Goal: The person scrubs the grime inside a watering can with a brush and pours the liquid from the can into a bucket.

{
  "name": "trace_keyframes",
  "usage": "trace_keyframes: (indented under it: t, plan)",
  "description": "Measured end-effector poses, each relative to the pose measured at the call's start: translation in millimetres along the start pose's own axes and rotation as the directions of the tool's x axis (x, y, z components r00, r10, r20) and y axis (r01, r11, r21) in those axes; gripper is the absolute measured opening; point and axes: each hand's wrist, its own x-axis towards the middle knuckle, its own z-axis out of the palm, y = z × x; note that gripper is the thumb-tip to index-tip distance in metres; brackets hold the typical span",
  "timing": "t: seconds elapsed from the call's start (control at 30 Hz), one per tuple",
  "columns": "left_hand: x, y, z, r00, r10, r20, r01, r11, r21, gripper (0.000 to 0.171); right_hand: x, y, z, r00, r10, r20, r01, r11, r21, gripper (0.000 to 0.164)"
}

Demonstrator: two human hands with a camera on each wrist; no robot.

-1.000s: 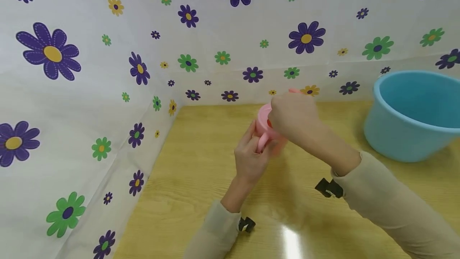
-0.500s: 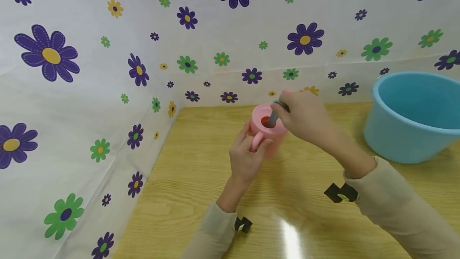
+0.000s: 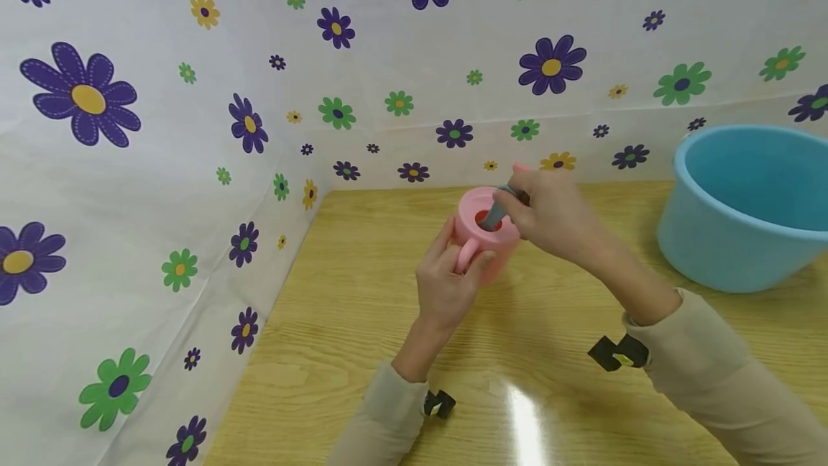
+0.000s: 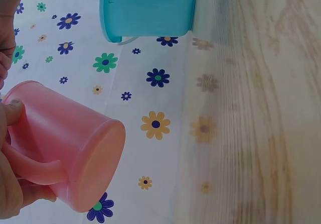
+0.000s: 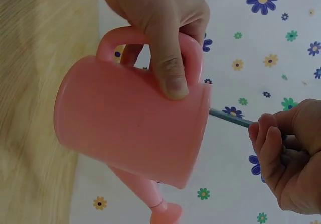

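In the head view a pink watering can [image 3: 471,200] is held up off the wooden table near its back edge. Its handle is gripped by my left hand [image 3: 448,290], with the thumb laid along the can's side in the right wrist view. The spout [image 5: 138,186] points away from the handle. My right hand [image 3: 559,218] grips a slim grey-blue tool [image 3: 497,213], whose lower end is inside the round opening in the can's top. Something red [image 3: 481,216] shows in that opening. The tool's inserted end is hidden, so its kind cannot be told.
A large light-blue bucket [image 3: 718,236] stands at the right of the wooden table [image 3: 336,322]. White flowered cloth [image 3: 252,34] covers the back and left sides. Black bands with square markers [image 3: 617,353] sit at both wrists.
The right hand has drawn back to the right from over the can, uncovering its opening and the grey-blue tool. The left hand keeps its grip on the handle, nearly in place.
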Motion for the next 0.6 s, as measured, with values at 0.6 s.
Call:
trace_keyframes:
  t: [0.6]
  plan:
    - [-1.4, -0.7, 1.8, 1.000, 0.006, -0.001, -0.006, 1.000, 0.020, 0.051, -1.1, 11.0, -0.4, 0.997, 0.069, -0.015, -0.067, 0.989, 0.134, 0.031]
